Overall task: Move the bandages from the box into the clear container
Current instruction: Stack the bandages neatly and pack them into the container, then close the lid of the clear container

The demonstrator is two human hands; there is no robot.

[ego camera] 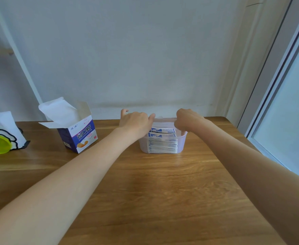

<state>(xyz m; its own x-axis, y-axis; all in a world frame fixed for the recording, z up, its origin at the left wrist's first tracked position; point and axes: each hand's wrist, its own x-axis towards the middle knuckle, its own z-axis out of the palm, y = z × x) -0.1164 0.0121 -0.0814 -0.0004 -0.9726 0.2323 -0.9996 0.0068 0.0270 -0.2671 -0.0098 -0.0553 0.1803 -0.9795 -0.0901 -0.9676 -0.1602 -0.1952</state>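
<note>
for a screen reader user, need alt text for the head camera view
Both hands, left hand and right hand, reach into a clear container packed with bandages on a wooden table. The opened bandage box stands to its left.

On the front of the open bandage box you can read "CHUANGKOUTIE" beneath three large Chinese characters, 创口贴. The print on the bandage wrappers is too small to read.
</note>
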